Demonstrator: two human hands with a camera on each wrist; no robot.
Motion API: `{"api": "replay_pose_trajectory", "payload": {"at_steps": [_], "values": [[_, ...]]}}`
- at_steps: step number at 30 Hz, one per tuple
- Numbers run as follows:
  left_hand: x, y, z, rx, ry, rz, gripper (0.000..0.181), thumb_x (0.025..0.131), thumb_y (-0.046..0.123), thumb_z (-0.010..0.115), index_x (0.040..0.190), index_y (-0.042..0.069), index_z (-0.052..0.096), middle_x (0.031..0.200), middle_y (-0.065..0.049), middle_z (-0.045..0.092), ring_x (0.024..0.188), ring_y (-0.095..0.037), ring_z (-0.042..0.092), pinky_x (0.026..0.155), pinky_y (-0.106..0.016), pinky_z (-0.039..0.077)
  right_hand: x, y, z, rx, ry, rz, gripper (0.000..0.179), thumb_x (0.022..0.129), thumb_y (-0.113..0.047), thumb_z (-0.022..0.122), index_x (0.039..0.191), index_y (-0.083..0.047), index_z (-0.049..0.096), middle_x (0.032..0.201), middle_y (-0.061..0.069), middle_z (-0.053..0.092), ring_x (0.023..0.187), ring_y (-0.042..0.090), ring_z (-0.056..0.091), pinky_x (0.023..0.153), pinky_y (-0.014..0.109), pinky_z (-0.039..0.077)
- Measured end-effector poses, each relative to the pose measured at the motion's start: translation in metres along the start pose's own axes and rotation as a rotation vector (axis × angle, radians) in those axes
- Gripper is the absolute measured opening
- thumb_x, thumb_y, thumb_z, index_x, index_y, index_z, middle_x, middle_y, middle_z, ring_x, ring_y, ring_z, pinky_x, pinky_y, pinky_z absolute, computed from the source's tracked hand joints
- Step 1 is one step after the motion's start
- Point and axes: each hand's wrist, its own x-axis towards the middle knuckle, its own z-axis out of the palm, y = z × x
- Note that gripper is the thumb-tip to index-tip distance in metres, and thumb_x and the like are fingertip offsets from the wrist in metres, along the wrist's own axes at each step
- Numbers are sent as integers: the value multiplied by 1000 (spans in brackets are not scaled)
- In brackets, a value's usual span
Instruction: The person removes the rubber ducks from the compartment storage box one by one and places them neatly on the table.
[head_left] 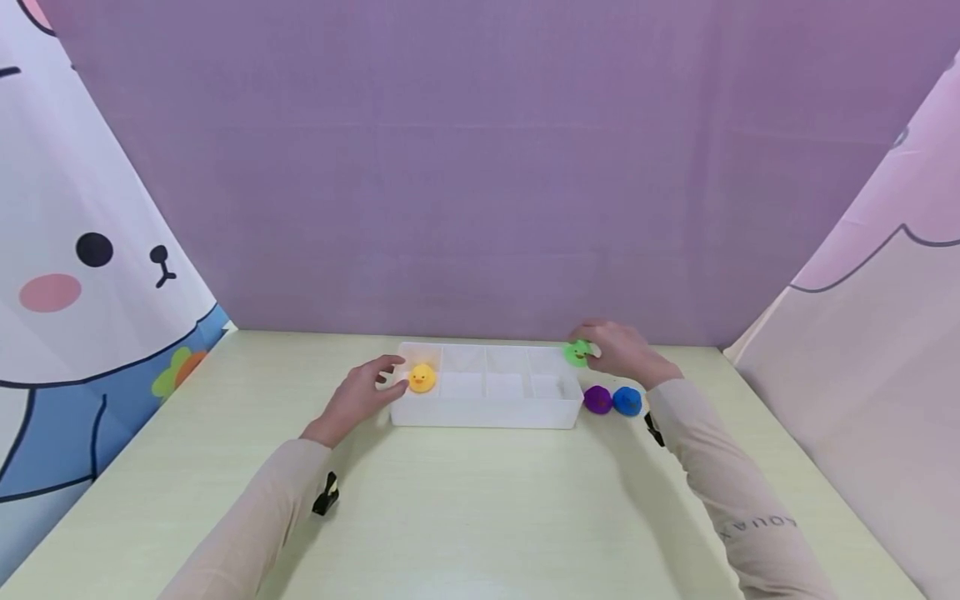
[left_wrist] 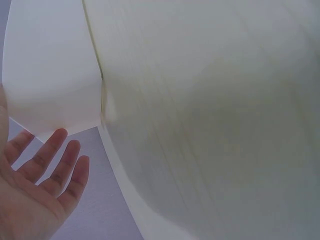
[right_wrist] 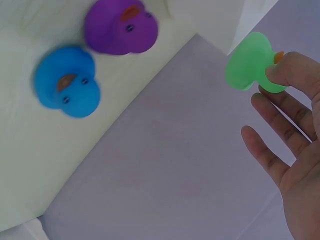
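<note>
A white plastic box [head_left: 483, 412] divided into several compartments stands on the table. At its left end is my left hand [head_left: 361, 392], fingers spread and thumb beside the yellow rubber duck [head_left: 422, 378] in a left compartment. In the left wrist view the fingertips [left_wrist: 61, 134] reach the corner of the white box [left_wrist: 55, 75]. My right hand [head_left: 626, 352] pinches a green rubber duck [right_wrist: 250, 62] between thumb and fingers, over the box's far right corner. Right of the box a purple rubber duck [head_left: 597, 400] and a blue rubber duck [head_left: 627, 402] sit side by side.
The pale wood-grain table [head_left: 480, 508] runs back to a purple cloth [head_left: 465, 183]. A printed cartoon cloth [head_left: 82, 333] hangs on the left, and another light cloth [head_left: 877, 358] on the right. Black clips [head_left: 326, 494] show by the wrists.
</note>
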Motion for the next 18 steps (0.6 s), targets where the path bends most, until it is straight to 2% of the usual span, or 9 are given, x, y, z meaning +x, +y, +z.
{"api": "replay_pose_trajectory", "payload": {"at_steps": [5,18], "values": [[1,-2,0,1,0,0,46,86,31,60,127,12,52,117,-19,59,97,-31,59,77,-43,49,-9,13,1,1,-4,28,34,75,-4,68,107,-12,65,105,5,63,94,24,60,75,42,51],[-1,0,-1,-3,-4,-13,47,86,30,60,128,11,51,118,-18,59,97,-31,59,77,-43,49,-36,39,2,2,26,26,30,71,-1,69,101,-8,66,96,6,64,85,24,59,67,40,49]]}}
